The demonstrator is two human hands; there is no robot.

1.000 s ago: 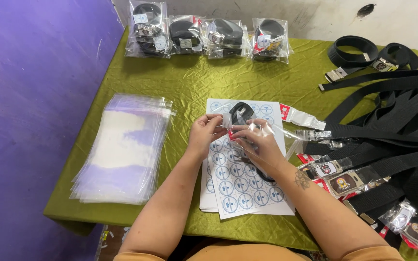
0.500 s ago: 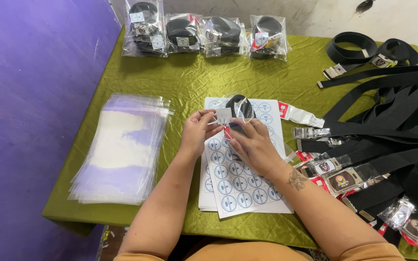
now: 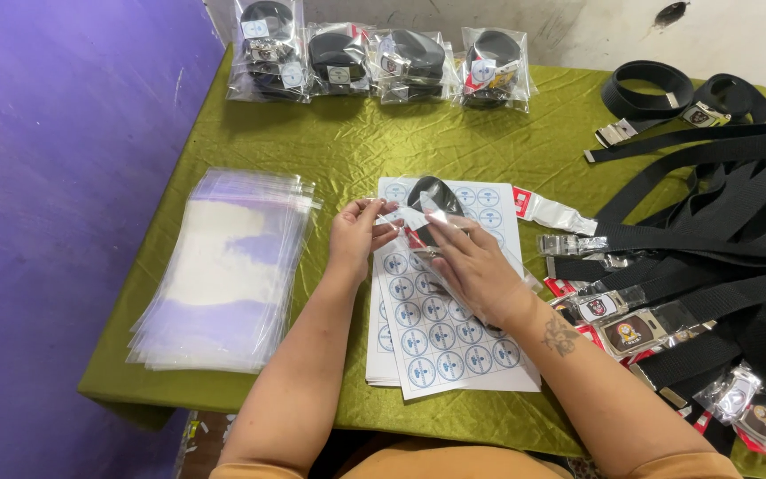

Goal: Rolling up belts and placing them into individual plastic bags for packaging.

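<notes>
My left hand [image 3: 358, 235] pinches the open flap of a clear plastic bag [image 3: 418, 213] that holds a coiled black belt [image 3: 432, 191]. My right hand [image 3: 472, 264] lies flat on the bag and presses it down against a sheet of round blue-and-white stickers [image 3: 441, 324]. The bag rests on top of that sticker sheet, near the middle of the green table [image 3: 347, 146].
A stack of empty clear bags [image 3: 228, 270] lies at the left. Several bagged belts [image 3: 383, 58] line the far edge. Loose black belts with metal buckles [image 3: 711, 257] pile up at the right. A purple wall [image 3: 55, 177] runs along the left side.
My right hand has slid down onto the bag and now lies flatter on it. My left hand has kept its pinch on the flap, shifting slightly left.
</notes>
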